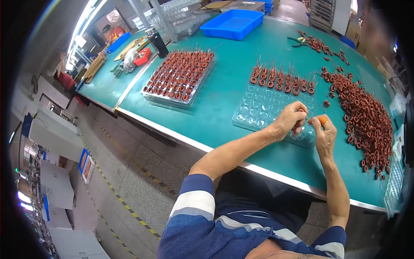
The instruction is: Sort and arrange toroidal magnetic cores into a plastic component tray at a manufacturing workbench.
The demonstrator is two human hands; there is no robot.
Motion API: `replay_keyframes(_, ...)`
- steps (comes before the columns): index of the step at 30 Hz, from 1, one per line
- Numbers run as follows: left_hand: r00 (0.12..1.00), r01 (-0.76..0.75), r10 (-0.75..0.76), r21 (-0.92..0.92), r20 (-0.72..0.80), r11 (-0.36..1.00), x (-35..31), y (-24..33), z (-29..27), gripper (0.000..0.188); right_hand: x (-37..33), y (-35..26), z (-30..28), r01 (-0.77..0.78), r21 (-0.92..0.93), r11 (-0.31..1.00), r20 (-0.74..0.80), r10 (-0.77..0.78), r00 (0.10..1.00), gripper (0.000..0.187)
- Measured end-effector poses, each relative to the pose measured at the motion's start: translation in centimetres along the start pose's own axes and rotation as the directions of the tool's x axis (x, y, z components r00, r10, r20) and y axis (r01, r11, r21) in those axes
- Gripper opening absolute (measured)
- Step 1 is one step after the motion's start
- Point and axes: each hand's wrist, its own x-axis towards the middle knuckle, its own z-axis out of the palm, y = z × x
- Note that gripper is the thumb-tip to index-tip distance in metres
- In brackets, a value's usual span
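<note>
A small red-brown coil [309, 121] is held up btwn the fingertips of both hands, mostly hidden by them. The L hand [286, 121] is curled, thumb & index pinched on the piece; the R hand [325, 135] is brought up just beside it, thumb & index likewise closed on the piece, w/ an orange cover [322, 120] worn on one finger. Which part is gripped by which hand can't be told. Directly under the fingers, a clear plastic tray [254, 105] is set on the green table [215, 121]; its rows beyond the fingers are filled w/ standing coils [280, 82], wire leads pointed up. To the R of the fingers, a big pile of loose coils [366, 121] is spread, & a single loose coil [326, 103] is seen just beyond the R fingertips. Well beyond the fingers, green-handled cutters [297, 42] are laid by a smaller heap [318, 45]. Well to the L of the fingers, a filled tray [166, 101] is placed, packed w/ coil rows; farther off past it, a black bottle [157, 43] & a blue bin [233, 25] are seen
</note>
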Motion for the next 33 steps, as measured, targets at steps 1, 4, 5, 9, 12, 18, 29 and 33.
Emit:
replay_keyframes(1,1.000,-0.009,0.009,0.005,-0.003,1.000,0.0,0.1,-0.2,0.010,0.1,0.5,0.1,-0.100,0.104,0.989,0.055,0.095,0.994,0.028)
replay_keyframes(4,0.999,-0.039,0.040,0.021,-0.030,0.999,0.2,0.1,-0.5,0.010,0.2,1.1,0.9,-0.220,0.270,0.937,0.068,0.209,0.976,0.031)
replay_keyframes(5,0.996,-0.064,0.065,0.018,-0.054,0.998,0.2,0.2,-0.6,0.010,0.3,0.9,1.1,-0.218,0.272,0.937,0.066,0.207,0.976,0.031)
replay_keyframes(9,0.991,-0.116,0.113,-0.042,-0.068,0.992,-0.3,0.3,-0.7,0.013,0.1,0.7,1.3,-0.285,0.398,0.872,0.093,0.271,0.958,0.036)
replay_keyframes(12,0.992,-0.123,0.122,-0.051,-0.020,0.991,-0.3,0.1,-0.4,0.016,-0.3,1.4,1.3,-0.287,0.412,0.865,0.170,0.237,0.957,0.037)
replay_keyframes(18,0.930,-0.360,0.356,0.417,0.089,0.835,1.3,-1.0,-0.4,0.019,0.1,-0.5,-0.1,-0.183,0.308,0.934,0.047,0.177,0.983,0.037)
replay_keyframes(29,0.965,-0.258,0.235,0.287,0.114,0.923,-0.2,0.3,-1.1,0.023,1.8,0.3,-0.5,-0.319,0.518,0.794,0.112,0.307,0.945,0.034)
replay_keyframes(33,0.977,-0.068,0.010,0.269,0.211,0.961,0.5,-0.8,-0.1,0.039,1.0,1.8,-2.3,-0.362,0.572,0.736,0.161,0.332,0.929,0.028)
